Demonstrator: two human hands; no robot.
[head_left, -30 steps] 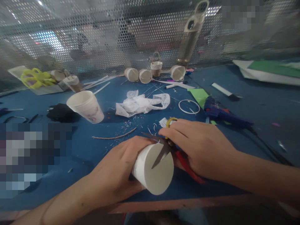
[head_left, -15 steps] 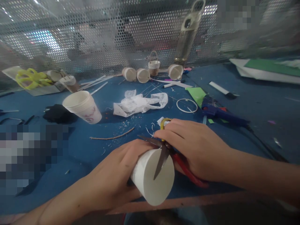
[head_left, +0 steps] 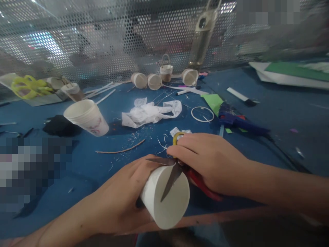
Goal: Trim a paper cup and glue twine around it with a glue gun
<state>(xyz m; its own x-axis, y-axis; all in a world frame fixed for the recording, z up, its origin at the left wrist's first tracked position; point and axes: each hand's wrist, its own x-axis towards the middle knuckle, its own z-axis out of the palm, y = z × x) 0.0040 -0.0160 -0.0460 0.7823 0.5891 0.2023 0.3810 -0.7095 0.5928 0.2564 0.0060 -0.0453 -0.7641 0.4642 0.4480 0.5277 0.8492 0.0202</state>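
Note:
My left hand is wrapped round a white paper cup, tilted with its open mouth toward me. My right hand grips a pair of scissors with a red handle and a yellow one. Their blades are spread across the cup's upper rim, one inside the mouth and the other outside near my left fingers. Beyond my hands lie a brown twisted cord and a crumpled white plastic bag. A stack of white paper cups leans to the left.
Several small cup baskets line the back near a perforated metal screen. A blue glue gun with its cable lies at the right, beside green paper and a white ring. Yellow scissors sit in a box at the left.
The scissor blades have opened a little wider at the cup's rim, the inner blade tip shifting left and down. The whole view has shifted slightly; both hands keep their holds.

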